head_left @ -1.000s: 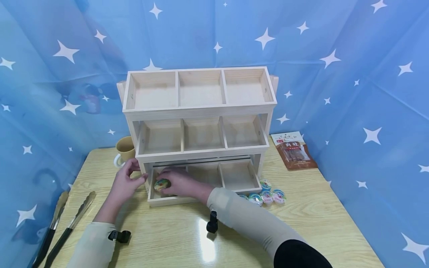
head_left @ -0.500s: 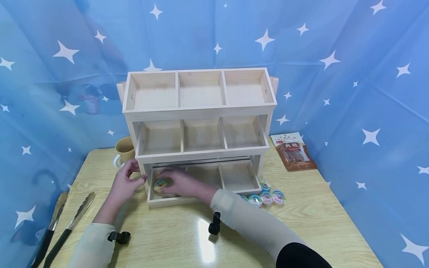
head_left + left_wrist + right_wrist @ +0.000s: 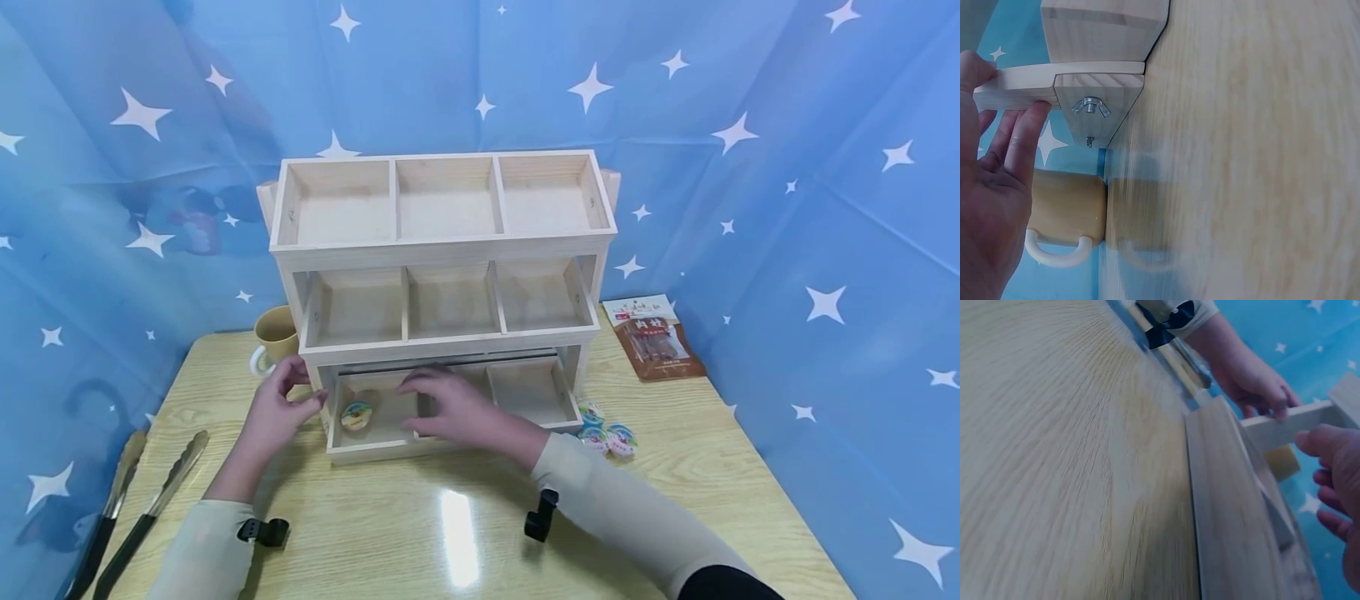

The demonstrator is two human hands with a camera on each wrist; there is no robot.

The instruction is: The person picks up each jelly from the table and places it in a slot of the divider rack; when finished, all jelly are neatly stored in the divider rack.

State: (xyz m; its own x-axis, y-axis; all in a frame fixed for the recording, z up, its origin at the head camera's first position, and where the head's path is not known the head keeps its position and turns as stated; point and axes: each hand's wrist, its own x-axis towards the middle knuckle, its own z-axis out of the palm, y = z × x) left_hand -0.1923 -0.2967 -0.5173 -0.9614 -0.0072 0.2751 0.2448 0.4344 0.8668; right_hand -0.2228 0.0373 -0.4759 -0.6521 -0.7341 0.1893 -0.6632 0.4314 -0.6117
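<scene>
A three-tier wooden rack [image 3: 442,245] stands at the back of the table, each tray split into three compartments. One jelly cup [image 3: 356,416] with a colourful lid sits in the left compartment of the bottom tray [image 3: 375,452]. My right hand [image 3: 465,417] is over the bottom tray's middle, thumb and fingers spread, holding nothing. With my left hand [image 3: 276,410] I hold the rack's left side upright; in the left wrist view its thumb and fingers lie on opposite faces of the wooden upright [image 3: 1019,94], near a wing nut [image 3: 1090,107].
More jelly cups [image 3: 621,441] lie right of the bottom tray, partly hidden. A brown snack packet [image 3: 656,340] is at the back right. A tan mug [image 3: 276,332] stands left of the rack, and tongs [image 3: 150,517] with black handles lie at the left edge.
My right hand has let go of the jelly cup in the left compartment and moved right. The left hand stays at the rack's upright.
</scene>
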